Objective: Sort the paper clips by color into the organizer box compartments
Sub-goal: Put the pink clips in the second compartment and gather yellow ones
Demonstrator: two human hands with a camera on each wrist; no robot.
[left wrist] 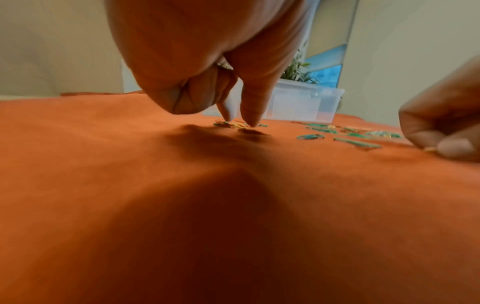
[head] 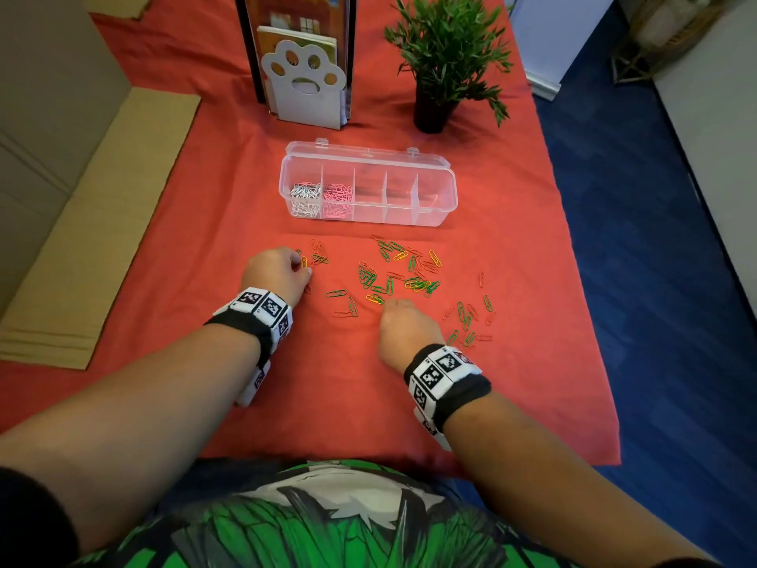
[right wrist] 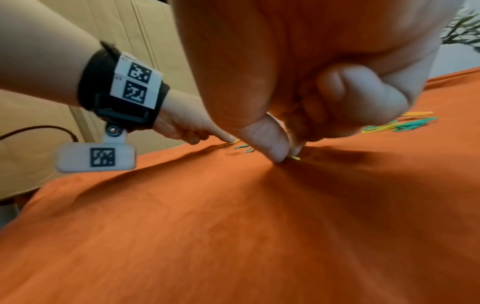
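A clear organizer box (head: 447, 186) stands open mid-table, with white clips (head: 305, 196) in its leftmost compartment and pink clips (head: 338, 198) in the one beside it. Green, yellow and red paper clips (head: 409, 276) lie scattered on the red cloth in front of it. My left hand (head: 303, 266) is at the left end of the scatter, thumb and forefinger (left wrist: 250, 115) down on the cloth, pinching a yellow clip (left wrist: 237, 125). My right hand (head: 389, 303) is lower in the middle, thumb and forefinger (right wrist: 275, 148) pinching another yellow clip (right wrist: 294, 158) against the cloth.
Behind the box stand a white paw-shaped book holder (head: 305, 84) and a potted green plant (head: 444, 55). Flat cardboard (head: 82, 239) lies along the left. The cloth's right edge (head: 590, 321) drops to blue floor.
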